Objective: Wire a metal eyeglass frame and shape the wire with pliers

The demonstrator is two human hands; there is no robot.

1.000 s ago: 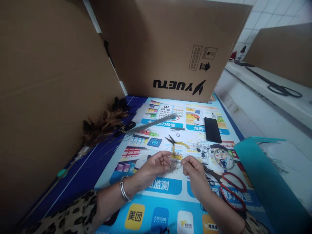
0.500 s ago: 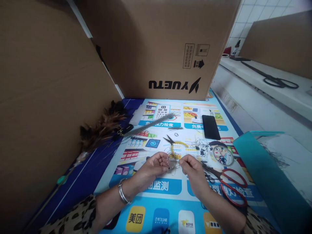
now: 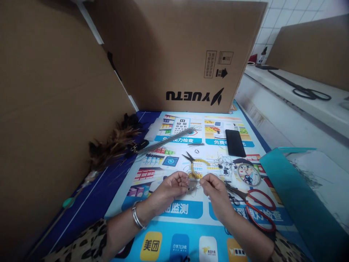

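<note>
A thin wire loop (image 3: 188, 179) is pinched between the thumb and fingers of my left hand (image 3: 173, 186), which wears silver bangles. Close beside it, my right hand (image 3: 214, 187) is closed in a pinch at the loop's right side. What its fingertips grip is too fine to make out for certain. Just beyond both hands lie yellow-handled pliers (image 3: 201, 162) with their jaws apart. Red-handled scissors (image 3: 247, 198) rest to the right of my right hand. A bundle of straight thin wires (image 3: 171, 139) stretches across the mat farther back.
A black phone (image 3: 235, 143) lies at back right, near a round clear container (image 3: 259, 178) and tangled wire bits (image 3: 225, 163). On the right stands a teal box (image 3: 283, 185). Feathers (image 3: 114, 143) lean at left. A large cardboard box (image 3: 177, 54) walls off the back.
Both hands keep almost the same pose around the wire loop. The view has shifted very slightly; nothing on the mat has moved.
</note>
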